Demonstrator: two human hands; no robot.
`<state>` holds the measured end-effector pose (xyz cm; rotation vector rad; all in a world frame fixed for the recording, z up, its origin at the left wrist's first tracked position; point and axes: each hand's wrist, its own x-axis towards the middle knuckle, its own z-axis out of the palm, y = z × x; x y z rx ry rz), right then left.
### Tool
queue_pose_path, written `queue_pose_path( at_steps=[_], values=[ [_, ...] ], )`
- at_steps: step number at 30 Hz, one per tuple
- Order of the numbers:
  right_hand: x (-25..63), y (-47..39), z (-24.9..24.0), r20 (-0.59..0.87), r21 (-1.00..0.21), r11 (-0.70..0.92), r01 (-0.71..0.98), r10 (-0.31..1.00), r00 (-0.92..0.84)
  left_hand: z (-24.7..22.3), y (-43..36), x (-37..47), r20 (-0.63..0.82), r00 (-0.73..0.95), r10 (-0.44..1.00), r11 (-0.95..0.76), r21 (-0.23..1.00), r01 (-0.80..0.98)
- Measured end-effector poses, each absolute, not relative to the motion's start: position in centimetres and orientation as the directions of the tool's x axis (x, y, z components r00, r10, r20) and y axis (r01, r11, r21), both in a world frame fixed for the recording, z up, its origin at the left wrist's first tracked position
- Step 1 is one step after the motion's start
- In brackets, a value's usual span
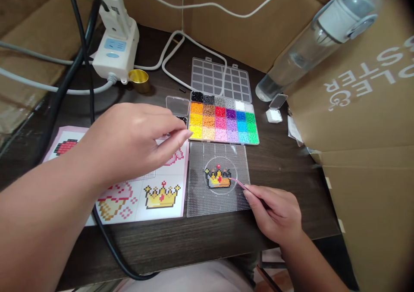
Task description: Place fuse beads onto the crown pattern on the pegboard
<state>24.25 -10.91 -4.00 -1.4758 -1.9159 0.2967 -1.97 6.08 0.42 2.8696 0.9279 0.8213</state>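
Note:
My right hand (pixel 276 210) grips pink tweezers (pixel 239 183), their tips at the right side of a small crown made of beads (pixel 218 180). The crown has yellow, orange, grey, black and red beads and sits within a round outline on a clear pegboard (pixel 197 201). My left hand (pixel 139 136) is held over the pattern sheet (pixel 161 212), thumb and fingertips pinched together at the left edge of the bead box (pixel 224 117), by the yellow beads. Whether anything is between those fingers cannot be made out. A printed crown (pixel 161 196) shows on the sheet.
Behind the bead box lies its open, divided lid (pixel 221 78). A power strip (pixel 116 46), black cable (pixel 110 240) and gold cup (pixel 139 81) are on the left. A clear bottle (pixel 300 57) and small white box (pixel 274 116) stand right. Cardboard walls (pixel 233 29) enclose the table.

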Motion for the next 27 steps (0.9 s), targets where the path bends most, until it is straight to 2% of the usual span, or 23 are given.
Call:
queue_pose_path(
  at_steps=[11,27],
  values=[
    [24.2,-10.91,-3.79,0.382,-0.533,0.322,0.782,0.917,-0.117,0.7,6.01,-1.97,0.416,0.692,0.59,-0.803,0.215,0.555],
    [24.21,-10.9,-3.72,0.396,-0.522,0.324,0.789,0.911,-0.112,0.68,5.99,-1.93,0.425,0.697,0.578,-0.811,0.207,0.546]
  ],
)
